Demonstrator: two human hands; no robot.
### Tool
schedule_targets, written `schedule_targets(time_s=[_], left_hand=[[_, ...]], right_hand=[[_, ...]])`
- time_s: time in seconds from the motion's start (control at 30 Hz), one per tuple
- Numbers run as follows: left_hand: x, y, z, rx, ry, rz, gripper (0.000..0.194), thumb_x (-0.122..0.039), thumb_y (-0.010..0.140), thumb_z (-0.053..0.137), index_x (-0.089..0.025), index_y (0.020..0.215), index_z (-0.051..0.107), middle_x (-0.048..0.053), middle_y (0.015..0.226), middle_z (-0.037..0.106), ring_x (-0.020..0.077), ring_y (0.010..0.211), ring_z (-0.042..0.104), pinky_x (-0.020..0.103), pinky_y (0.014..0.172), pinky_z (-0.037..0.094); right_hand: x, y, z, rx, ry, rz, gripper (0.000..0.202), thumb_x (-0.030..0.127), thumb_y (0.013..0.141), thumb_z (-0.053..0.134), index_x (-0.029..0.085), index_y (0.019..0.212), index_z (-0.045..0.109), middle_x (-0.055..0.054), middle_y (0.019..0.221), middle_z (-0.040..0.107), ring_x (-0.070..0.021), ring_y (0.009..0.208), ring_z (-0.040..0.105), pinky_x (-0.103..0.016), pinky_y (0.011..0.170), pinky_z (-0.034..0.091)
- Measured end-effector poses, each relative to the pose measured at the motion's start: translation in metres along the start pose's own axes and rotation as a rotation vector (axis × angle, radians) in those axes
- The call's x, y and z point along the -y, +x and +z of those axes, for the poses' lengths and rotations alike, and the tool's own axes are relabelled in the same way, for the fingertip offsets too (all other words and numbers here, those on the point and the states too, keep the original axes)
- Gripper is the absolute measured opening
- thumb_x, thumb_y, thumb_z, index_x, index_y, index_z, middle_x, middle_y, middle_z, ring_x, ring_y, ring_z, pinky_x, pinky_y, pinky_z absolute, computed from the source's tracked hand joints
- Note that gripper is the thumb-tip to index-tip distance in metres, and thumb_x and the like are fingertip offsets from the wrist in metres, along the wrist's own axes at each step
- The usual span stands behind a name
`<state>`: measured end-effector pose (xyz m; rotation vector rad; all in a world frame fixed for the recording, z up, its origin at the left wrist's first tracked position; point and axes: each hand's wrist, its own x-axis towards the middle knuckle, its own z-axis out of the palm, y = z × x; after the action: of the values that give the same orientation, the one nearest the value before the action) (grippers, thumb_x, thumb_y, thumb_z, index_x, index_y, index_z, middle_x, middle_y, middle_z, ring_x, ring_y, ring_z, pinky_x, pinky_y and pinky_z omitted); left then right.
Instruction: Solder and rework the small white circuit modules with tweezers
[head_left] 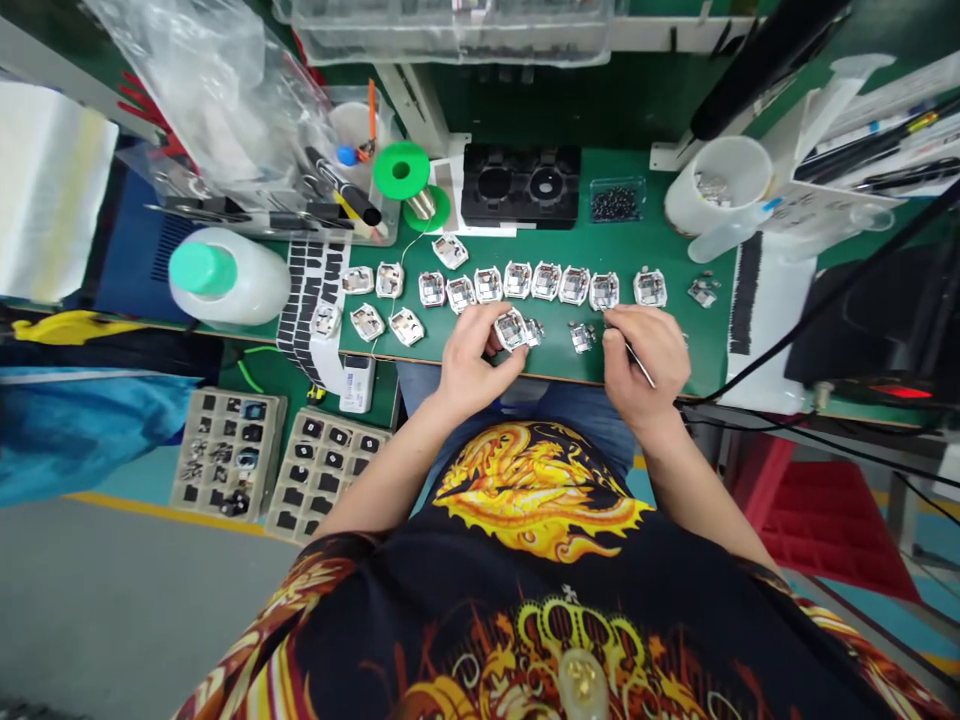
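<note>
My left hand point(480, 355) grips a white watch case point(511, 330) between thumb and fingers, low over the green bench. A small silver circuit part point(534, 331) sits against the case's right side. My right hand point(646, 358) is closed around slim metal tweezers point(640, 366), whose back end sticks out toward me; their tips are hidden by the fingers. Between the hands lies a loose circuit part point(581, 337). Beyond them runs a row of white watch cases point(547, 281) with electronics inside. Another watch case point(649, 288) stands just past my right hand.
More watch cases point(367, 322) lie at left near a green solder wire spool point(403, 172) and a white bottle point(229, 277). A black fixture point(521, 187) and a tray of tiny screws point(617, 200) stand behind. A white cup point(718, 187) and black cables point(817, 310) are at right.
</note>
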<state>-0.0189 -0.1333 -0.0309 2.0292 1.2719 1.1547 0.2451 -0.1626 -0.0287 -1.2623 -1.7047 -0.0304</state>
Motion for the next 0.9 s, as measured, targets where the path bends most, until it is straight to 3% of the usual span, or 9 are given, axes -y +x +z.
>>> schedule_targets(time_s=[0.13,0.3,0.43,0.6,0.7,0.9], left_hand=[[0.001,-0.001,0.004,-0.032,0.012,0.028,0.05,-0.026,0.094,0.082,-0.025,0.141,0.068,0.0,0.104,0.065,0.0108,0.071,0.056,0.028,0.07,0.055],[-0.001,-0.002,0.004,-0.048,0.002,0.034,0.046,-0.029,0.095,0.086,-0.024,0.139,0.071,0.001,0.101,0.067,0.0122,0.074,0.058,0.029,0.071,0.055],[-0.002,-0.004,0.004,-0.027,-0.121,-0.192,0.049,-0.035,0.095,0.085,-0.028,0.141,0.069,-0.001,0.096,0.067,0.0131,0.071,0.058,0.031,0.069,0.054],[-0.001,0.005,-0.004,-0.005,-0.485,-0.441,0.058,-0.048,0.088,0.093,-0.031,0.136,0.065,0.001,0.102,0.07,0.0164,0.08,0.07,0.033,0.072,0.064],[-0.004,0.013,-0.015,0.023,-0.663,-0.559,0.061,-0.044,0.081,0.098,-0.03,0.132,0.066,0.0,0.101,0.073,0.0154,0.076,0.074,0.031,0.068,0.067],[-0.007,0.019,-0.023,0.087,-0.832,-0.681,0.043,-0.034,0.091,0.086,-0.026,0.13,0.069,-0.003,0.088,0.07,0.016,0.074,0.081,0.027,0.063,0.07]], right_hand=[[0.008,0.001,-0.002,0.012,0.071,0.036,0.02,0.025,0.107,0.074,0.028,0.126,0.08,-0.005,0.113,0.089,-0.0255,0.111,0.085,-0.049,0.104,0.069],[0.034,0.006,0.005,0.089,0.282,0.103,0.023,0.021,0.104,0.078,0.03,0.125,0.081,-0.003,0.113,0.088,-0.0251,0.111,0.085,-0.05,0.103,0.069],[0.046,0.012,0.017,0.116,0.369,0.115,0.021,0.021,0.104,0.077,0.031,0.122,0.082,-0.003,0.11,0.089,-0.0254,0.108,0.086,-0.051,0.1,0.071],[0.048,0.017,0.027,0.095,0.383,0.116,0.02,0.024,0.104,0.078,0.033,0.122,0.081,-0.001,0.107,0.089,-0.0246,0.103,0.086,-0.05,0.097,0.072],[0.047,0.017,0.031,0.06,0.392,0.091,0.023,0.021,0.103,0.079,0.032,0.123,0.081,-0.002,0.107,0.089,-0.0242,0.102,0.086,-0.05,0.096,0.072],[0.044,0.013,0.037,0.031,0.369,0.08,0.022,0.02,0.103,0.078,0.031,0.122,0.08,-0.002,0.106,0.089,-0.0234,0.102,0.086,-0.048,0.095,0.072]])
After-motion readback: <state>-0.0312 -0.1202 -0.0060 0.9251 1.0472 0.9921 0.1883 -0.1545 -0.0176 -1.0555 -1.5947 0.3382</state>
